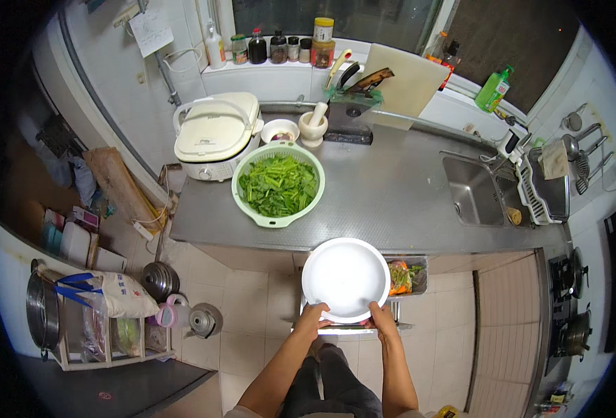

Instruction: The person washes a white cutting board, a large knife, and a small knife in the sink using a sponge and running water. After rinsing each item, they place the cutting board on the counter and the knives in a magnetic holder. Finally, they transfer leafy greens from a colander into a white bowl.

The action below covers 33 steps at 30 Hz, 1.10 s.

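A round white basin (346, 279) is held level over an open drawer (349, 330) below the counter's front edge. My left hand (313, 320) grips its near left rim, and my right hand (382, 320) its near right rim. Nothing shows inside the basin. On the steel counter beyond, a light green colander (279, 221) holds chopped leafy greens (277, 185). Right of the basin, an open container (420, 285) holds vegetable scraps and an orange packet.
A cream multicooker (214, 136), a small white bowl (280, 130) and a mortar with pestle (313, 129) stand behind the colander. Knives fill a holder (355, 99) near a cutting board (409, 78). The sink (472, 190) is at right; a kettle (205, 320) stands on the floor at left.
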Available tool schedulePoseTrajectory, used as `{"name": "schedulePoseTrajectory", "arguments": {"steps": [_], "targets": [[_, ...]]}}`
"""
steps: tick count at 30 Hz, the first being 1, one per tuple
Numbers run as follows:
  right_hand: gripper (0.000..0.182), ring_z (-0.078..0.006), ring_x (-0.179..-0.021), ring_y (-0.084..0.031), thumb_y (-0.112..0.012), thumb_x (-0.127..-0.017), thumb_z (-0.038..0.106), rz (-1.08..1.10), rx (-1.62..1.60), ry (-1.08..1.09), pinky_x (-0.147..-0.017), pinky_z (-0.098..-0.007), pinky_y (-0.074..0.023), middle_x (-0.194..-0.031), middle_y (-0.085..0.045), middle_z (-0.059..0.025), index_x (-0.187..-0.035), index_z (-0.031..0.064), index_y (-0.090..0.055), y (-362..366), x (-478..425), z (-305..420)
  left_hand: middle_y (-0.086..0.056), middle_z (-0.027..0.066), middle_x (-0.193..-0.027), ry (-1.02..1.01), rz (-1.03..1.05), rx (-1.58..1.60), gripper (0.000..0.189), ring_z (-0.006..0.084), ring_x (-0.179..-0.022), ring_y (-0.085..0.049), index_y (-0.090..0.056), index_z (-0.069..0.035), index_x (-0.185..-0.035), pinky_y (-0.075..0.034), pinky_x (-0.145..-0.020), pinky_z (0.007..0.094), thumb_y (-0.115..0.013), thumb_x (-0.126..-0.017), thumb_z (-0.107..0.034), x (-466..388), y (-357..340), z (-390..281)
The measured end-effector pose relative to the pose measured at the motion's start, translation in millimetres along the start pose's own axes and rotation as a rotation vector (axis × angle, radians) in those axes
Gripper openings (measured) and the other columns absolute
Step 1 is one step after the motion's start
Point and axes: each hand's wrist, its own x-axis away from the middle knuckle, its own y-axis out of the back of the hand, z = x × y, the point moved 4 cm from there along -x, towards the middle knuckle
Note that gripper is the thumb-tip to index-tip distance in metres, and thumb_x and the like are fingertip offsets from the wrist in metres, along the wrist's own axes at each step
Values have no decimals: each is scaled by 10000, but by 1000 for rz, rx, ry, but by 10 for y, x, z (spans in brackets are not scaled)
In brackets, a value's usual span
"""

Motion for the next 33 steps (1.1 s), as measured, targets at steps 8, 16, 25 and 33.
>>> {"name": "schedulePoseTrajectory", "arguments": {"steps": [8, 16, 25, 33], "targets": [[315, -177, -416, -536, -450, -820, 203, -21, 47, 158, -379, -261, -433, -617, -598, -149, -811, -93, -557, 205, -463, 739, -478, 144, -1069, -50, 98, -14, 507, 278, -894, -553, -418, -41, -1177, -527, -629, 316, -560, -694, -96, -390, -616, -483], [370, -158, -379, -521, -432, -842, 241, -23, 65, 196, -337, -248, -408, -556, -599, -159, -786, -105, -551, 261, -1161, 1253, -505, 161, -1061, -88, -20, 43, 399, 268, -934, -568, -430, 21, -1123, -565, -714, 384, -546, -744, -22, -818, -1122, -997], [418, -220, -497, -612, -437, -869, 256, 59, 110, 147, -384, -273, -472, -659, -610, -182, -849, -149, -535, 339, -2069, 1438, -445, 163, -1139, -36, -209, 77, 420, 298, -1005, -520, -372, -14, -1126, -542, -746, 421, -579, -761, -16, -1419, -1343, -1285], [600, -174, -507, -611, -501, -847, 516, 67, 18, 101, -383, -237, -465, -680, -625, -139, -905, -78, -551, 318, -2158, 1519, -409, 100, -1220, -88, -108, -83, 546, 222, -1127, -436, -308, -54, -1261, -438, -910, 360, -618, -823, -158, -1285, -1421, -1484]]}}
